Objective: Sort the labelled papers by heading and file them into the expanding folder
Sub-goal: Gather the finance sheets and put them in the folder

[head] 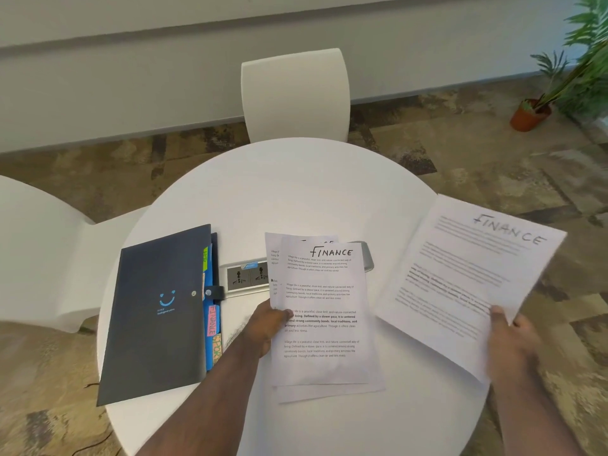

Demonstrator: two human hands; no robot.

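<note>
- Gripping the near left edge of a small stack of papers (324, 311), your left hand (268, 327) has its thumb laid on the top sheet and its other fingers hidden under the stack.
- Your top sheet in that stack is headed FINANCE in handwriting; at least one more sheet sticks out behind it at the far left corner and along the near edge.
- Your stack lies over the middle of the round white table (296, 185), its far edge covering part of a grey object you can barely see.
- Your right hand (511, 340) pinches the near edge of a single sheet (470, 278), also headed FINANCE, thumb on top; this sheet is blurred, tilted, and reaches past the table's right rim.
- Your two lots of paper are apart, a strip of bare table between them.
- Your expanding folder (158, 314) lies on the left of the table, dark cover closed, strap snapped over its right edge.
- Coloured tabs show along that edge: a green one, a pink one reading FINANCE, an orange one partly readable.
- A socket panel (246, 276) sits in the table between your folder and the stack.
</note>
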